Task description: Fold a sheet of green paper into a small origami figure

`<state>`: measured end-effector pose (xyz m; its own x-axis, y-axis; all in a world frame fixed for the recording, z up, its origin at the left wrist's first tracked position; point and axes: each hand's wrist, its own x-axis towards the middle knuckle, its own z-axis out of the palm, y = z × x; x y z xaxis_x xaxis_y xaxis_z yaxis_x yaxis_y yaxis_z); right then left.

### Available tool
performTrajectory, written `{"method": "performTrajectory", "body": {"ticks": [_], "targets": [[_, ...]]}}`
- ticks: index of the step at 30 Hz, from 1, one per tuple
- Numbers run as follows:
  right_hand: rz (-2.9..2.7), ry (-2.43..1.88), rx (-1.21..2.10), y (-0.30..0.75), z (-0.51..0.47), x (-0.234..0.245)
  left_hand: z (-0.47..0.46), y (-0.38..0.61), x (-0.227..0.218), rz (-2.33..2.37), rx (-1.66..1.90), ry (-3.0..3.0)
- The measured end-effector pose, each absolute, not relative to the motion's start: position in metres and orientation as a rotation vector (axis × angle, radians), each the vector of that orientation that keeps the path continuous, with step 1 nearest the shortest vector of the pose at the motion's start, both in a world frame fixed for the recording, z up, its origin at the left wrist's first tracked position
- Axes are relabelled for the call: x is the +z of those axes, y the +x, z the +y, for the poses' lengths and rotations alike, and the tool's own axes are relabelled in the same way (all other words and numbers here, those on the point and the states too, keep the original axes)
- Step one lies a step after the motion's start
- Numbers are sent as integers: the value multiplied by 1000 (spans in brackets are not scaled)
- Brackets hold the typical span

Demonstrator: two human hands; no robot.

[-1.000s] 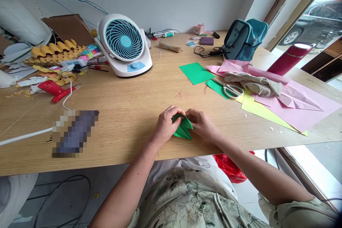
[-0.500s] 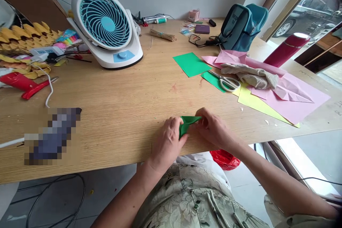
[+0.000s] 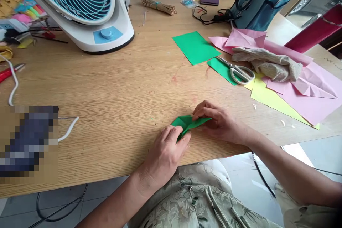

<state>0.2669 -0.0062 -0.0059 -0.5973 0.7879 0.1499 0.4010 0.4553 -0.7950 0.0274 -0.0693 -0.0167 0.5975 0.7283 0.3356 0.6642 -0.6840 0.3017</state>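
Note:
A small folded piece of green paper (image 3: 187, 123) is held between my two hands, just above the front of the wooden table. My left hand (image 3: 167, 146) grips its left end, with the thumb and fingers closed on the edge. At the other end my right hand (image 3: 219, 121) pinches the paper, its fingers on top and the thumb partly hidden beneath. Creases show across the paper's middle. Farther back lie a flat green sheet (image 3: 196, 48) and a pair of scissors (image 3: 242, 74), resting partly on another green piece (image 3: 220, 70).
A white fan (image 3: 112, 39) stands at the back left. To the right are pink paper (image 3: 320, 105), yellow paper (image 3: 278, 103), a grey glove-like cloth (image 3: 269, 64), a blue bag (image 3: 267, 3) and a red bottle (image 3: 312, 30). A bundle of thin sticks (image 3: 160, 6) lies behind.
The view has tipped down and come closer to the table. My right hand has turned over the paper's right end, and more of the green paper shows between my hands.

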Motion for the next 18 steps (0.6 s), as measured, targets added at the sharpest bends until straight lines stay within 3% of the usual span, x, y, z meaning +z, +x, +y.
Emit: {"method": "performTrajectory", "body": {"ticks": [9, 18], "targets": [[-2375, -959, 1128, 258, 15, 5, -62, 20, -21, 1080, 746, 2450], [-2626, -882, 1046, 253, 24, 8, -62, 20, -15, 1071, 673, 2472]]}}
